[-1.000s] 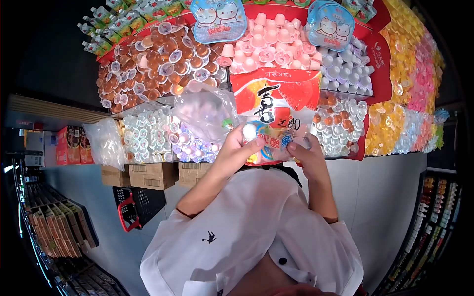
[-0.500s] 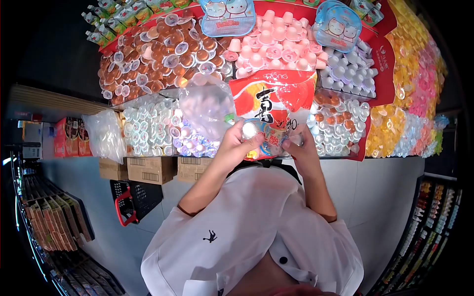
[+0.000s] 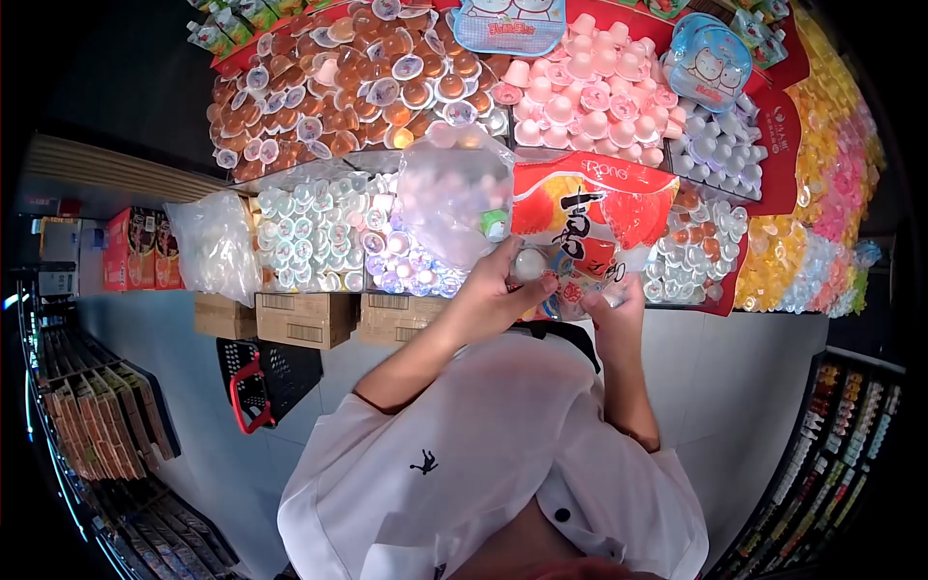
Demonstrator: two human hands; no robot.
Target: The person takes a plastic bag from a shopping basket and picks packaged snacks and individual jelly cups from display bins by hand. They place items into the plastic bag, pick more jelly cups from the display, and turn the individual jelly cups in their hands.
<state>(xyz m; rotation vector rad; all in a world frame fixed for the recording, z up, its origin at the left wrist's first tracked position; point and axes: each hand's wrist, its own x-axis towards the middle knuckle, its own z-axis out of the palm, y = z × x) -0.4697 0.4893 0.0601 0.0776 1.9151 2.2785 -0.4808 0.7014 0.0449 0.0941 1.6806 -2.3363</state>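
Note:
A red packaged bag (image 3: 623, 208) with large black characters and a clear lower part is held upright in front of my body. My left hand (image 3: 493, 295) grips its lower left side, thumb across the front. Beside that thumb shows a whitish round jelly cup (image 3: 530, 264); whether it is inside the bag I cannot tell. My right hand (image 3: 619, 314) pinches the lower right corner. A thin clear plastic bag (image 3: 449, 193) hangs left of the red bag, above my left hand, with a small green-and-white item (image 3: 495, 224) in it. What carries the plastic bag is partly hidden.
Bins of brown jelly cups (image 3: 338, 87), pink cups (image 3: 590, 92) and clear cups (image 3: 309, 227) fill the display. Blue cat-printed bags (image 3: 710, 60) stand at the back. Cardboard boxes (image 3: 304, 319) and a black basket with a red handle (image 3: 253, 387) sit below, left.
The display has shifted in view as my head moved. Both hands and the red bag appear further right and slightly lower, and the bag leans more. My hold looks the same.

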